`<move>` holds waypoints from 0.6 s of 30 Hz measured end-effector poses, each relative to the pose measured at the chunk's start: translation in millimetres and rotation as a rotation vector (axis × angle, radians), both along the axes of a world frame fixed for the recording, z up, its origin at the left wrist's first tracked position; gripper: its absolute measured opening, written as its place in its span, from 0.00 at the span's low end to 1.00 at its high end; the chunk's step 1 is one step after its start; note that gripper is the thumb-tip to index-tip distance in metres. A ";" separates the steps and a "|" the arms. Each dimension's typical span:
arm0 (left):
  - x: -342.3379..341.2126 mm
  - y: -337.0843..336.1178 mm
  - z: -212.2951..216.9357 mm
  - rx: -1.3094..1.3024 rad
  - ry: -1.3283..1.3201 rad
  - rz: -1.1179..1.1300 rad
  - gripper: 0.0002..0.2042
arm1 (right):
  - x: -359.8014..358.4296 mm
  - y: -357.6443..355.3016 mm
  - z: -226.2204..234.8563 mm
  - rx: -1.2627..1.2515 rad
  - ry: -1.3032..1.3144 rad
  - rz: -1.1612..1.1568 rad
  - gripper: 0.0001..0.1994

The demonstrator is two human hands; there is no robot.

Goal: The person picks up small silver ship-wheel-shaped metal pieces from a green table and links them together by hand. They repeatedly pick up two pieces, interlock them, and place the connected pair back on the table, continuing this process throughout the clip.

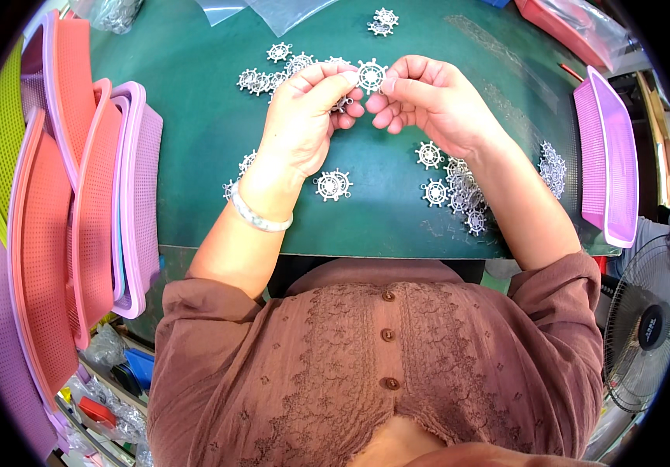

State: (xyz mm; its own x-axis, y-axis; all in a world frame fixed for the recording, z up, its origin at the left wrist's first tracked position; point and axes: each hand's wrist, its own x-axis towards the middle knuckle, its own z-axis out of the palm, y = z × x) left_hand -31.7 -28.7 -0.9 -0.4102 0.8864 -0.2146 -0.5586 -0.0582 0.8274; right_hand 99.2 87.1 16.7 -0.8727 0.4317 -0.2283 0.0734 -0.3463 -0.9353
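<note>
Evidently, a single metal wheel point(371, 75) is held up above the green counter point(389, 218), with its flat, spoked face in view. Its left edge is pinched between the thumb and fingers of the left hand point(305, 105), and its right edge appears to be pinched by the thumb and forefinger of the right hand point(431, 97), whose other fingers are loosely curled. A second wheel point(340, 103) is seen by the left fingers; whether it is gripped or merely lies beneath cannot be told. The step in hand may be judged to be close, two-handed work on one wheel; whether anything is being joined cannot be made out. For the next move, a light pinch at both edges seems to be called for, so that the spokes are not strained. Loose wheels are gathered in a far pile point(252, 80) beyond the left hand and a near pile point(463, 191) toward the front edge
</note>
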 end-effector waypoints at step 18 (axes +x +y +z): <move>0.2 0.0 -1.4 -0.018 -0.023 0.009 0.04 | 0.2 -1.2 0.5 -0.014 -0.010 0.016 0.07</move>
